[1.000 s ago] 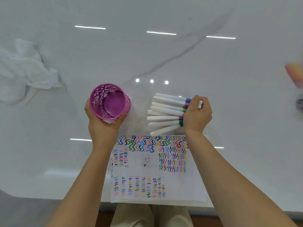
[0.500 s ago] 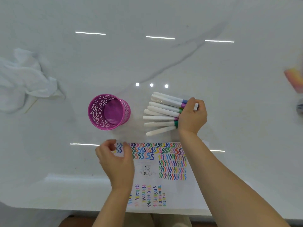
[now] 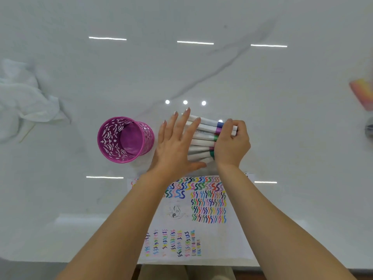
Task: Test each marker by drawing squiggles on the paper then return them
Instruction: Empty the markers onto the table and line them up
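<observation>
Several white markers [image 3: 204, 136] with coloured bands lie side by side on the white table, above the paper [image 3: 210, 229] that is covered in coloured squiggles. My left hand [image 3: 175, 146] lies flat, fingers straight, over the markers' left ends. My right hand [image 3: 232, 146] has its fingers curled round their capped right ends. The purple perforated cup [image 3: 125, 139] stands upright and empty to the left of my left hand, untouched.
A crumpled white cloth [image 3: 26, 100] lies at the far left of the marble table [image 3: 201, 67]. An orange-pink object [image 3: 363, 93] and a dark round thing [image 3: 369, 128] sit at the right edge. The table's front edge runs just below the paper.
My left hand let go of the purple cup, drew back over the paper, then moved up and right onto the markers' left ends. My right hand stayed on the markers.
</observation>
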